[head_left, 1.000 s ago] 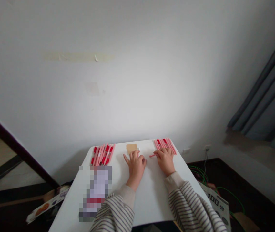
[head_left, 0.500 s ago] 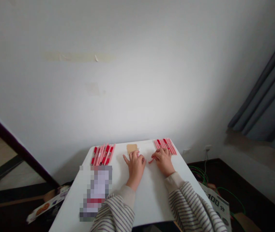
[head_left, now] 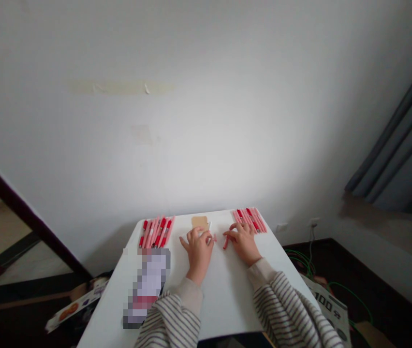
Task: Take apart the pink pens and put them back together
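Two bare hands work close together over the far half of a white table (head_left: 228,299), with a narrow strip of tabletop between them. The left hand (head_left: 198,249) has its thumb and forefinger pinched together on a small pink piece (head_left: 215,237), which pokes out on the side facing the other hand. Its little finger sticks out away from the rest. The right hand (head_left: 244,241) also has its thumb and forefinger drawn narrow, around a short red piece (head_left: 225,243) that slants down toward the near side of the table. The two pieces are near each other but apart, and the fingers hide part of each.

Just beyond the left hand lies a flat tan square (head_left: 199,221), and a thin white stick (head_left: 210,225) shows beside it, its lower end hidden by the fingers. One bunch of pink and red pens (head_left: 157,232) lies near the far left corner, its pens roughly side by side. A second set of pink and red pens (head_left: 250,220) lies at the far right corner, just past the right hand. Nearer on the left, a long item (head_left: 148,287) is blurred into blocks, so what it is cannot be told.

Both arms wear striped sleeves (head_left: 289,304) with plain cuffs. A pale wall (head_left: 206,121) rises behind the table, and a gray curtain (head_left: 402,145) hangs at the right.
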A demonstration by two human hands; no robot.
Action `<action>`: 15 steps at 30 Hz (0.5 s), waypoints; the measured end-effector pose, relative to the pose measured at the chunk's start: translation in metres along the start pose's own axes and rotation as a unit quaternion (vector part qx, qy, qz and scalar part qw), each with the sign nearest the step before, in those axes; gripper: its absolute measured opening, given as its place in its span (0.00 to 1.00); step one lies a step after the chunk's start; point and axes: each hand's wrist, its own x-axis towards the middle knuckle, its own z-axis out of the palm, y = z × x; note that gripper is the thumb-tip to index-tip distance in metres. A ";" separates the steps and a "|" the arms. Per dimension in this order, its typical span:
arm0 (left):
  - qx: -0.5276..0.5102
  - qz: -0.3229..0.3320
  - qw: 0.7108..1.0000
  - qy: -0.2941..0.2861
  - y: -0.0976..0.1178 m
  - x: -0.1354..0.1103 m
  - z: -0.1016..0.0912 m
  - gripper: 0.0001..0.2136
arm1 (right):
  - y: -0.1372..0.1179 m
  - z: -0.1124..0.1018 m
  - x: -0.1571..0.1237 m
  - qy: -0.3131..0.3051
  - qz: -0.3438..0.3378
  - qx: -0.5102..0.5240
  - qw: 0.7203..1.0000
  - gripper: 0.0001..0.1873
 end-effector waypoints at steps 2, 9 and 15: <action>0.003 -0.008 1.000 0.005 -0.002 0.000 0.000 0.06 | -0.001 0.000 0.001 0.002 -0.002 0.005 1.000 0.15; 0.023 -0.034 0.999 0.030 -0.004 0.002 0.001 0.10 | -0.006 -0.001 0.010 -0.017 -0.013 0.019 1.000 0.15; 0.032 -0.047 0.998 0.022 0.000 0.002 -0.003 0.12 | -0.011 -0.002 0.015 -0.044 -0.035 0.012 0.998 0.17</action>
